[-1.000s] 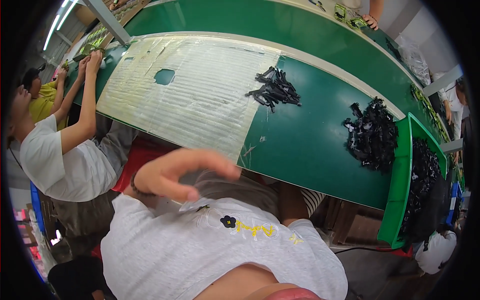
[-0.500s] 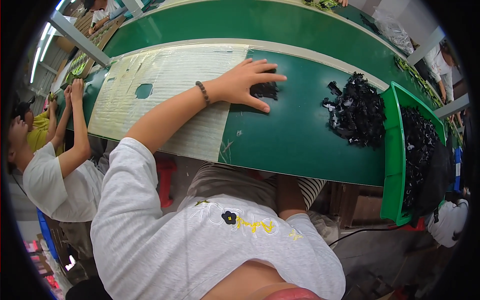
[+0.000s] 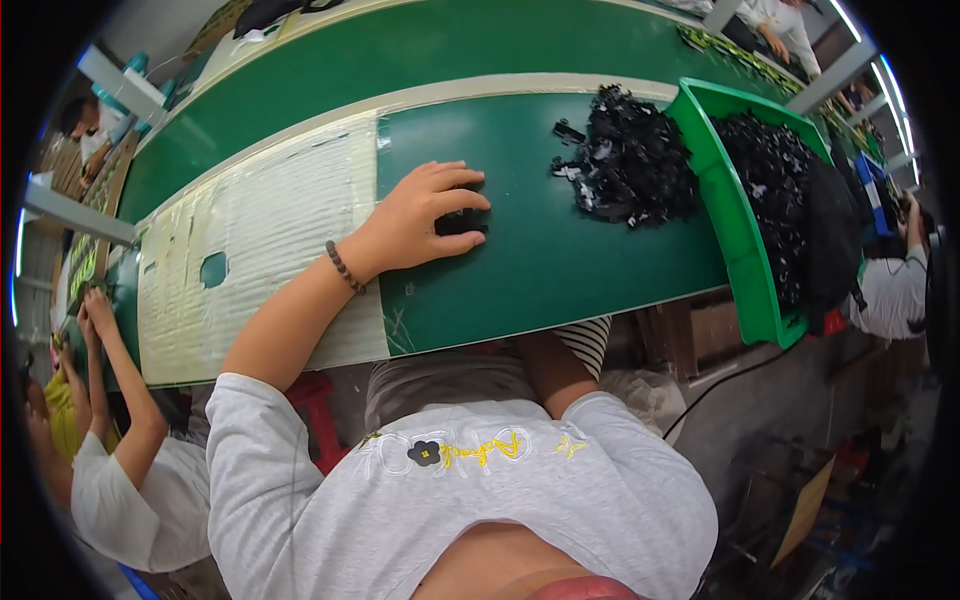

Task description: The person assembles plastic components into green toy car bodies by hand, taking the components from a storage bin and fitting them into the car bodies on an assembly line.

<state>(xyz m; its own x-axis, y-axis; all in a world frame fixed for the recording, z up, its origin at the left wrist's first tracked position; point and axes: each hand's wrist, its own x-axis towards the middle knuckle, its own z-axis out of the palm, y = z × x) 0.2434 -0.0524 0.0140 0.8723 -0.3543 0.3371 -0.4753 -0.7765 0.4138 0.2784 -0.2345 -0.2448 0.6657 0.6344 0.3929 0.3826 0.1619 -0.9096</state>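
My left hand rests on the green tabletop with its fingers curled and thumb set round a small clump of black plastic parts. Most of that clump is covered by the palm and fingers. My right forearm reaches down below the table's near edge, and the hand at its end is hidden. Farther right on the tabletop lies a bigger loose heap of black plastic parts, apart from my left hand.
A green plastic bin full of similar black parts stands at the table's right end, dark cloth over its right side. Pale ribbed sheeting covers the left of the tabletop. A co-worker in a white shirt sits at my left.
The view has turned, shifting the bench leftward in the picture. My left hand's spread fingers have drawn in round the small black clump. The large heap and bin look unchanged.
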